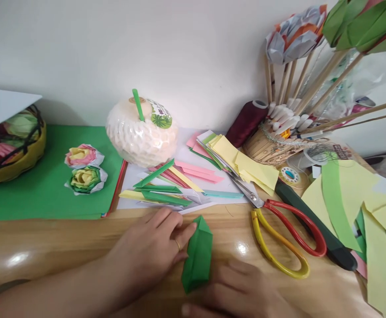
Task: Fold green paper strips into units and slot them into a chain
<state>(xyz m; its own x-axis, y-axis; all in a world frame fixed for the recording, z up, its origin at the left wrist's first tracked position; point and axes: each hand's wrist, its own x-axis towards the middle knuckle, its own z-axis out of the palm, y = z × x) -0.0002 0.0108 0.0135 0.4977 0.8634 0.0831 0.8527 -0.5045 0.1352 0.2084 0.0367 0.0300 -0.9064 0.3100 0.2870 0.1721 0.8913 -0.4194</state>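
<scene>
A folded piece of green paper [198, 256] with pointed ends lies on the wooden table between my two hands. My left hand [156, 243], with a ring on one finger, rests at its upper left edge, fingers bent and a fingertip touching the paper. At the lower right of the paper is my right hand [239, 289], blurred by motion, its fingertips close to the paper's lower edge. Whether it touches the paper cannot be made out. Just above lie folded strips [166, 187] in green, yellow, pink and white on a white sheet.
Scissors [262, 203] with red and yellow handles lie right, beside a dark green-handled tool [315, 225] and paper scraps [378, 221]. Behind are a wrapped coconut [141, 137], stacked paper strips [239, 159] and a wicker basket [262, 148]. Two paper flowers [84, 170] sit on green sheets [57, 198].
</scene>
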